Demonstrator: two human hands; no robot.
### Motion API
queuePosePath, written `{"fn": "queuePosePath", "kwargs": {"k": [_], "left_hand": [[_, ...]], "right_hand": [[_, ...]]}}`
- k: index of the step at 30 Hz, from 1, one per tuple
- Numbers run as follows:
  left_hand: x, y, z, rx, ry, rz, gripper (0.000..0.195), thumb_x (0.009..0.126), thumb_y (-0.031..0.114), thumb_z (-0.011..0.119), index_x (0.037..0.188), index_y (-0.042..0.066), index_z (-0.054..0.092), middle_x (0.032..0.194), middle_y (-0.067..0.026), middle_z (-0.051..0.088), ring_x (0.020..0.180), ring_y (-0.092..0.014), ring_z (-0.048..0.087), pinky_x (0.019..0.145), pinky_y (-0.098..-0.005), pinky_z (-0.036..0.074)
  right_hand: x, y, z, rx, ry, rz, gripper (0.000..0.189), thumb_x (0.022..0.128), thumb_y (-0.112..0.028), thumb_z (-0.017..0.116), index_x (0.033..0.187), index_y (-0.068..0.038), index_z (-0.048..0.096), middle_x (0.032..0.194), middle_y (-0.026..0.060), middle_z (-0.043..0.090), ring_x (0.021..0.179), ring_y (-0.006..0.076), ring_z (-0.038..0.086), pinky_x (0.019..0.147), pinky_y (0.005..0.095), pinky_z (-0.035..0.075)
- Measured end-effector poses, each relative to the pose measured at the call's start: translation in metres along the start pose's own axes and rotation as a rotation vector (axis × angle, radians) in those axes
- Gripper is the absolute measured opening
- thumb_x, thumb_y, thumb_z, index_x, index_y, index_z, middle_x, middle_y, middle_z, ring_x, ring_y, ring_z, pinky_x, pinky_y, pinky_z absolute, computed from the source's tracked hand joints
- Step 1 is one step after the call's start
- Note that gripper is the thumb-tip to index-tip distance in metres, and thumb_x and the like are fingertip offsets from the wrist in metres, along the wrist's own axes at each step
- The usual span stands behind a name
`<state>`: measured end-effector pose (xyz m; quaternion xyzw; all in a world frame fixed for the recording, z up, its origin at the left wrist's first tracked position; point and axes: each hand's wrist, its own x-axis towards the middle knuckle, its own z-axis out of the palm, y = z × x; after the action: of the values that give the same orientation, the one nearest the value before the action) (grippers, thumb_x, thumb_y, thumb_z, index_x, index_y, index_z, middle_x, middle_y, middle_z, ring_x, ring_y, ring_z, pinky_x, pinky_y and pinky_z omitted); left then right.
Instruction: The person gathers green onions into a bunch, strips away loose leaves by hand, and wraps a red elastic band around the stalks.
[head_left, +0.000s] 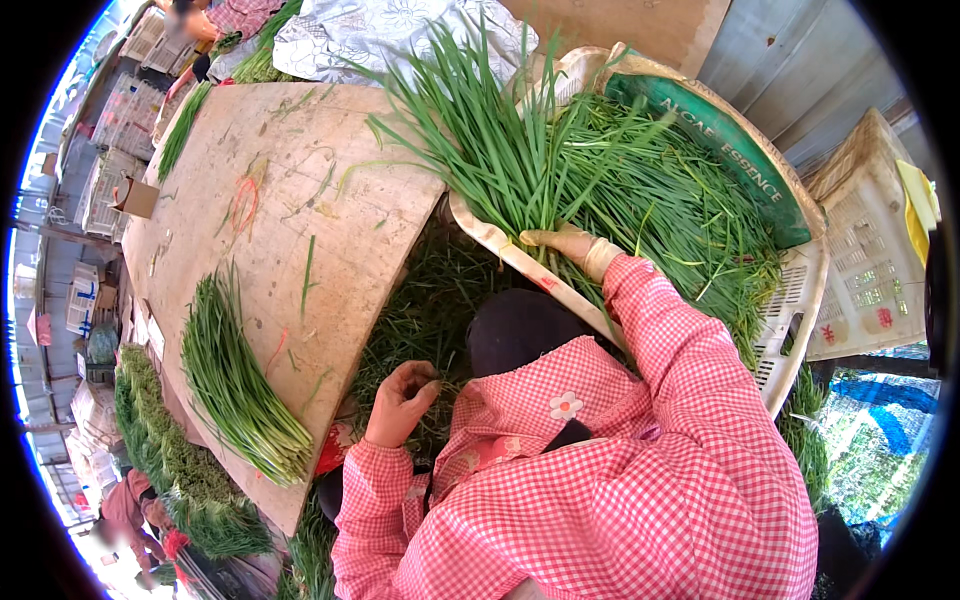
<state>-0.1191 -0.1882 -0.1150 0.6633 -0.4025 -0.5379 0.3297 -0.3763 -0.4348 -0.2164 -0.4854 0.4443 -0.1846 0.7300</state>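
My right hand (566, 244), in a pale glove, grips the lower end of a bunch of long flat green leaves, likely garlic chives (487, 142). The leaf tips fan up and leftward over the rim of a white plastic crate (795, 322). More loose chives (675, 202) fill that crate. My left hand (405, 401) hovers beside my lap, fingers loosely curled, thumb apart, with nothing visible in it. Left of it, a neat bunch of chives (240, 375) lies on a wooden board table (352, 217), stalk ends towards me.
Orange-red ties (244, 202) and leaf scraps are strewn on the board. Another small bunch (184, 131) rests at its far edge. Loose leaves (427, 315) lie below. A tilted white crate (862, 255) stands at right. Other people (131, 517) are at work at left and far left.
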Motion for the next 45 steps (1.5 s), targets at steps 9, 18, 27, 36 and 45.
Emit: {"fn": "queuePosePath", "kwargs": {"k": [9, 18, 27, 36, 45], "left_hand": [[0.025, 0.016, 0.018, -0.154, -0.053, -0.058, 0.020, 0.082, 0.009, 0.058, 0.100, 0.000, 0.055, 0.079, 0.0006, 0.055, 0.067, -0.006, 0.049, 0.062, -0.0206, 0.040], [0.056, 0.073, 0.042, -0.627, -0.071, -0.013, 0.032, 0.083, 0.008, 0.058, 0.112, 0.000, 0.050, 0.091, -0.0070, 0.061, 0.074, -0.012, 0.056, 0.067, -0.0250, 0.047], [0.082, 0.094, 0.133, -0.843, -0.255, -0.092, 0.041, 0.083, 0.015, 0.062, 0.118, 0.001, 0.047, 0.109, -0.0097, 0.057, 0.096, -0.021, 0.057, 0.084, -0.0358, 0.047], [0.095, 0.074, 0.123, -1.114, -0.146, -0.229, 0.023, 0.079, 0.008, 0.059, 0.101, 0.000, 0.055, 0.092, -0.0112, 0.061, 0.081, -0.023, 0.060, 0.073, -0.0376, 0.051], [0.088, 0.078, 0.120, -1.134, -0.062, -0.193, 0.023, 0.078, 0.011, 0.061, 0.098, 0.004, 0.053, 0.083, -0.0090, 0.059, 0.074, -0.022, 0.059, 0.067, -0.0387, 0.052]], "right_hand": [[-0.017, -0.004, 0.001, 0.091, -0.201, -0.022, 0.073, 0.071, -0.049, 0.068, 0.125, -0.004, 0.047, 0.122, 0.0097, 0.051, 0.111, 0.0198, 0.046, 0.097, 0.0317, 0.032], [-0.065, -0.044, 0.014, 0.168, -0.021, -0.142, 0.043, 0.075, -0.020, 0.072, 0.113, -0.005, 0.057, 0.100, 0.0053, 0.062, 0.089, 0.0148, 0.056, 0.082, 0.0295, 0.043], [-0.134, -0.065, 0.061, -0.975, 0.181, -0.211, 0.057, 0.070, -0.036, 0.064, 0.105, 0.006, 0.047, 0.075, 0.0217, 0.061, 0.070, 0.0357, 0.062, 0.061, 0.0411, 0.049], [-0.162, -0.112, 0.016, -0.828, -0.254, -0.138, 0.074, 0.076, -0.049, 0.058, 0.125, 0.005, 0.041, 0.103, 0.0235, 0.058, 0.091, 0.0360, 0.059, 0.082, 0.0381, 0.046], [-0.080, -0.062, 0.002, -0.949, -0.082, -0.314, 0.089, 0.068, -0.019, 0.073, 0.138, -0.002, 0.021, 0.133, 0.0219, 0.037, 0.115, 0.0324, 0.047, 0.096, 0.0348, 0.039]]}}
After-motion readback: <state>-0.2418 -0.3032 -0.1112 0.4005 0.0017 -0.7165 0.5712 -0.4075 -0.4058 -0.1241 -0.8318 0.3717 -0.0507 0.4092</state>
